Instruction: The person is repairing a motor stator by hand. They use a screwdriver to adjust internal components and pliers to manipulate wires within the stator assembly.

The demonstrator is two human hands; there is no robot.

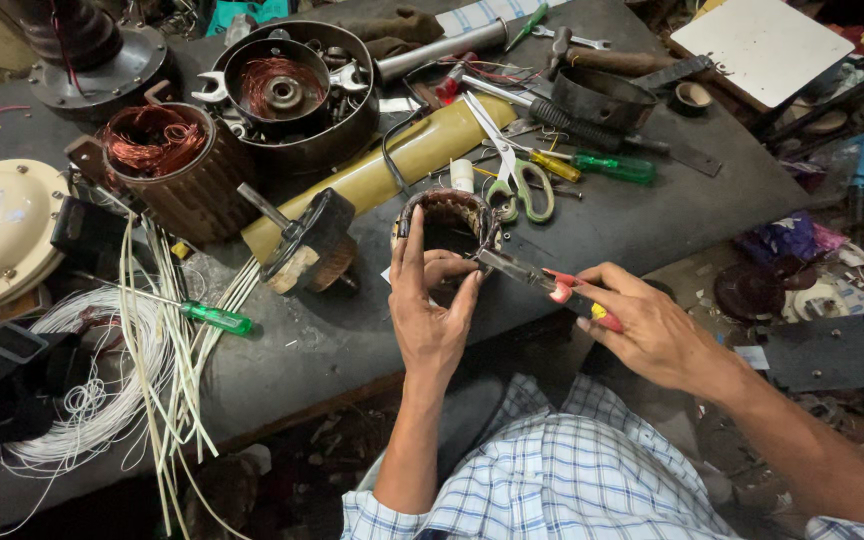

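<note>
Centre frame, grey counter (652, 200): left hand (432, 310) gripped round copper-wound stator ring (449, 222); right hand (652, 325) clenched red-handled steel pliers (537, 277), jaws at winding.

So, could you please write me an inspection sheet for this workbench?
Surface: dark grey bench top, crowded.
Job's things: small round wound stator ring steadied by left hand; red-handled pliers in right hand, tips at the ring.
Clutter: green-handled scissors, green screwdrivers, spanners, copper-wound cores.
Grip: both hands closed on their items.
Cables: white wire coil, cream sleeving strips.
Surroundings: littered floor, white board.
</note>
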